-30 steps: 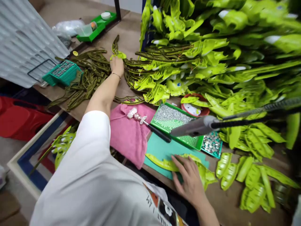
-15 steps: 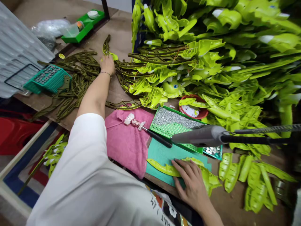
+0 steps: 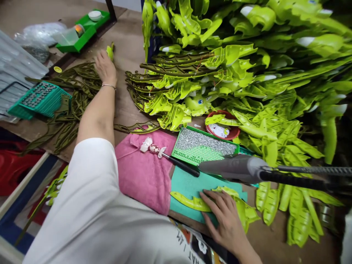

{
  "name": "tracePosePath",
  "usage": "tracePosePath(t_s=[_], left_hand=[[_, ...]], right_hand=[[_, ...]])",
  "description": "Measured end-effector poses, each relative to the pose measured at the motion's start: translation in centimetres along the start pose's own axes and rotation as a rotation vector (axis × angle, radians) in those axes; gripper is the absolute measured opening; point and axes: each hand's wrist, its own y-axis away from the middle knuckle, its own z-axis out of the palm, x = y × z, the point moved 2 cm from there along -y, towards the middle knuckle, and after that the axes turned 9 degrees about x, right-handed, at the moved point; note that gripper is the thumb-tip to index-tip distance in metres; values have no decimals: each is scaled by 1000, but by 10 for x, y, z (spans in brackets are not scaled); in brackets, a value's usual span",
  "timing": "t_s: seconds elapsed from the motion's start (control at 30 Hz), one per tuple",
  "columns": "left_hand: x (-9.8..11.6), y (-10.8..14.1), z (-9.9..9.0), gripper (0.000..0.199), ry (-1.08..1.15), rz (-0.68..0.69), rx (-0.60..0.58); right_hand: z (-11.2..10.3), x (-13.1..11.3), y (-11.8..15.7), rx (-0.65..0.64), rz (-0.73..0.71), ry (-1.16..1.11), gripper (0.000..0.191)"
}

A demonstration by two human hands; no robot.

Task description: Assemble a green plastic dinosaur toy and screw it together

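My left hand [image 3: 106,68], with a bracelet at the wrist, reaches to the far left. Its fingers are closed about a small lime-green plastic piece [image 3: 110,52], partly hidden, beside a pile of dark olive curved strips [image 3: 79,90]. My right hand [image 3: 222,211] lies spread over a lime-green plastic moulding [image 3: 189,201] on the teal mat [image 3: 184,183], fingers stretched and touching it. Above the mat hangs a grey power screwdriver [image 3: 236,168] on a cord. A black-handled tool [image 3: 184,165] with a wrapped shaft lies across the pink cloth [image 3: 145,172].
A green tray [image 3: 192,154] of small metal parts stands beyond the mat, beside a red basket [image 3: 236,134]. Lime-green mouldings [image 3: 247,80] are heaped high at the back right. At the left are teal trays [image 3: 45,101] and a green box [image 3: 79,44].
The view has shifted, so the bench appears further left. My left hand has drawn slightly left with the lime-green piece. My right hand stays on the moulding.
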Motion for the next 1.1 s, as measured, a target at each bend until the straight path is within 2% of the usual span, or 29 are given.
tracePosePath(t_s=[0.1, 0.17, 0.27, 0.33, 0.4, 0.5, 0.57, 0.67, 0.77, 0.87, 0.97, 1.1], left_hand=[[37, 6, -28, 62, -200, 24, 52], [76, 28, -46, 62, -253, 123, 33], [143, 87, -65, 55, -301, 285, 9], [187, 136, -65, 56, -282, 402, -55], [231, 183, -55, 54, -162, 595, -161], [292, 237, -26, 52, -98, 861, -269], [327, 256, -1, 52, -69, 962, -248], [366, 262, 41, 47, -75, 997, -237], [384, 256, 78, 40, -140, 991, -315], [383, 255, 99, 39, -190, 953, -409], [373, 262, 102, 44, -192, 947, -403], [355, 271, 100, 42, -164, 943, -324]], right_hand=[[2, 0, 2, 4, 0, 3, 46], [3, 1, 4, 8, -2, 4, 47], [6, 1, 6, 23, -5, 0, 47], [7, 0, 7, 42, -4, -6, 47], [7, -1, 8, 67, -3, -12, 46], [7, -3, 10, 92, -1, -14, 44], [7, -4, 11, 93, 6, -15, 42], [6, -5, 12, 79, 19, -22, 41], [6, -6, 12, 65, 33, -29, 42], [6, -6, 12, 59, 57, -37, 43], [7, -6, 14, 59, 58, -45, 43], [6, -4, 15, 64, 27, -34, 41]])
